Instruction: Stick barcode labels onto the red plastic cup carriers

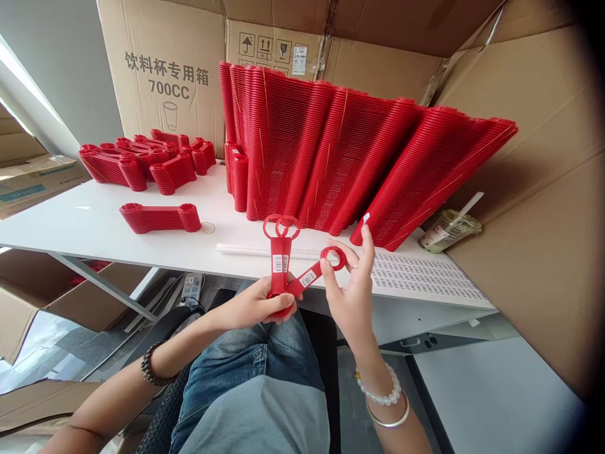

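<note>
My left hand (pixel 265 306) is closed around the lower ends of several red plastic strips with ring-shaped ends (pixel 280 249), fanned out above the table's front edge. White barcode labels show on the strips. One strip (pixel 309 277) angles to the right, and my right hand (pixel 352 290) has its thumb and a finger at that strip's ring end. The right index finger points up, with a small white label (pixel 366 218) on its tip. Behind my hands stand tall stacks of the same red strips (pixel 326 157), held with thin bands.
On the white table (pixel 94 221), shorter bundles of strips (pixel 142 157) lie at the left, with one bundle (pixel 161 217) beside a rubber band (pixel 208 227). A label sheet (pixel 425 277) lies at the front right, near a drink cup (pixel 447 232). Cardboard boxes (pixel 161 38) wall the back.
</note>
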